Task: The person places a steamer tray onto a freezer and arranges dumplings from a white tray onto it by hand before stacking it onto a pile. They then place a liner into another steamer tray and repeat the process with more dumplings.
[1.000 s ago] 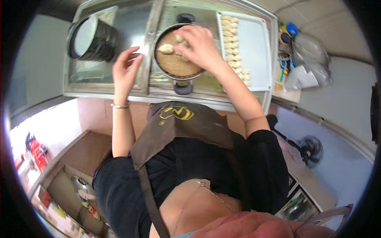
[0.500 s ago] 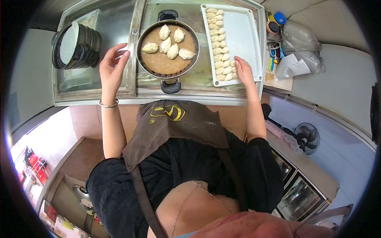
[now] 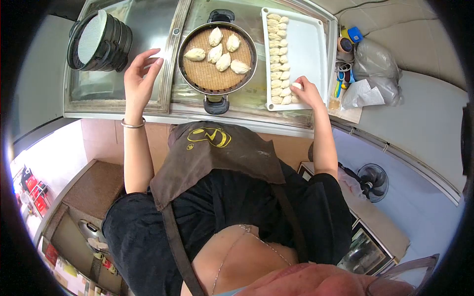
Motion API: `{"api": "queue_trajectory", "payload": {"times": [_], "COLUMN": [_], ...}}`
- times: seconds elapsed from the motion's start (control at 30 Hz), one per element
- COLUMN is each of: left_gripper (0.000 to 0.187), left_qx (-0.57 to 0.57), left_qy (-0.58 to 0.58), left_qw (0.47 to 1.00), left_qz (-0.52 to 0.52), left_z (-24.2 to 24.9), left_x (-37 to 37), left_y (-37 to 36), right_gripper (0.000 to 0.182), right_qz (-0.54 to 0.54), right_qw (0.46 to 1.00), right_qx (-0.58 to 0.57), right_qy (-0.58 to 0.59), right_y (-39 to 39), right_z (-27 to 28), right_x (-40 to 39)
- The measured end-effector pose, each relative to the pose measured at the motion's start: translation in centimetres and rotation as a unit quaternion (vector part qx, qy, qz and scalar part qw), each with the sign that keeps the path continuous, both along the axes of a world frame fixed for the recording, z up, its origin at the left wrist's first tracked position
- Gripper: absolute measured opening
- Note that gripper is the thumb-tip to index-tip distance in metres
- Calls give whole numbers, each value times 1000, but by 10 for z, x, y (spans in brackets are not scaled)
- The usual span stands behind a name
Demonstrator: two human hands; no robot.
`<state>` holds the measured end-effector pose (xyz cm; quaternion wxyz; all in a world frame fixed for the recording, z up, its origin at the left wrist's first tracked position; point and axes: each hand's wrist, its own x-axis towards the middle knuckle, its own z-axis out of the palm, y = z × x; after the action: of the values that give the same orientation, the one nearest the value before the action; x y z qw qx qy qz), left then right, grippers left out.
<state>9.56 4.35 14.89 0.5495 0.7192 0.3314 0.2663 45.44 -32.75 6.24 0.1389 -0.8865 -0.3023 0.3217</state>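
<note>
My right hand [image 3: 308, 93] is over the near end of a white tray [image 3: 308, 49], its thumb and fingers pinched on a pale dumpling [image 3: 296, 86]. Rows of pleated dumplings [image 3: 274, 52] line the tray's left side. My left hand [image 3: 141, 81] hovers left of a round steamer pan [image 3: 217, 92], fingers apart and holding nothing. Inside the pan, several dumplings [image 3: 215, 53] lie spaced out on a tan mesh liner [image 3: 197, 74]. Black handles stick out at the pan's far and near sides.
Stacked black steamer pans [image 3: 111, 44] with a pale perforated sheet [image 3: 92, 37] stand at the far left. Right of the tray are plastic bags [image 3: 377, 59], papers [image 3: 363, 93] and a blue-capped container [image 3: 353, 34]. A metal-framed glass top [image 3: 143, 29] lies underneath.
My right hand has closed on a dumpling at the near end of the tray. The view has shifted slightly; my left hand stays raised beside the pan.
</note>
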Motion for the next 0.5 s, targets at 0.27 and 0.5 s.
{"api": "queue_trajectory", "payload": {"times": [0.27,0.5], "left_gripper": [28,29], "left_qx": [4,-23], "left_qy": [10,25], "left_qw": [1000,999], "left_qz": [5,-6], "left_z": [3,7], "left_x": [-3,-2], "left_y": [3,1], "right_gripper": [42,31], "right_qz": [114,123], "right_qw": [991,992], "right_qx": [42,-14], "right_qy": [-64,-10], "right_y": [-13,-13], "right_z": [-19,-5], "right_x": [10,13]}}
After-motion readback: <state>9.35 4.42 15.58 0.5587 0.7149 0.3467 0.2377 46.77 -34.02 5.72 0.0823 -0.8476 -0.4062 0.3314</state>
